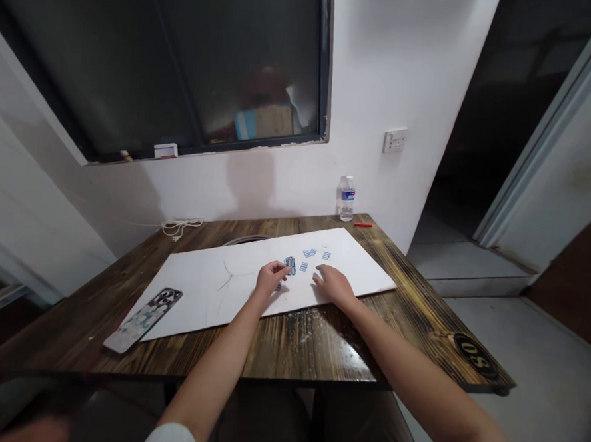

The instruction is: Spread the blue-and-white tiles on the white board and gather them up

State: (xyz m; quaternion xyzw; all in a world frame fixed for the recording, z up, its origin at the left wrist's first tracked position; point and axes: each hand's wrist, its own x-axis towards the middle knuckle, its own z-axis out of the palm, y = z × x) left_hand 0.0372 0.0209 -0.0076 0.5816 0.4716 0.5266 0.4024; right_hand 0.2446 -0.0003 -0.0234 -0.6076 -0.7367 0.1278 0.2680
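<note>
My left hand (271, 277) pinches a small blue-patterned card (291, 266) between thumb and fingertips, just above a white board (253, 258). Whether it is one card or a few together, I cannot tell. Part of another small piece (278, 286) shows beneath that hand. To the right, my right hand (335, 285) hovers low over the board with its fingers apart and nothing visible in them. Closest to its fingertips lies a blue-striped card (303, 267). Farther back are a pair of overlapping striped cards (309, 253) and a single one (326, 255).
A phone in a patterned case (145, 320) lies across the board's left end. Behind the board, the dark wooden table (313, 342) bears a white cable (181, 226), a water bottle (347, 201) and a red pen (363, 224). A round "08" plate (476, 356) marks the right corner.
</note>
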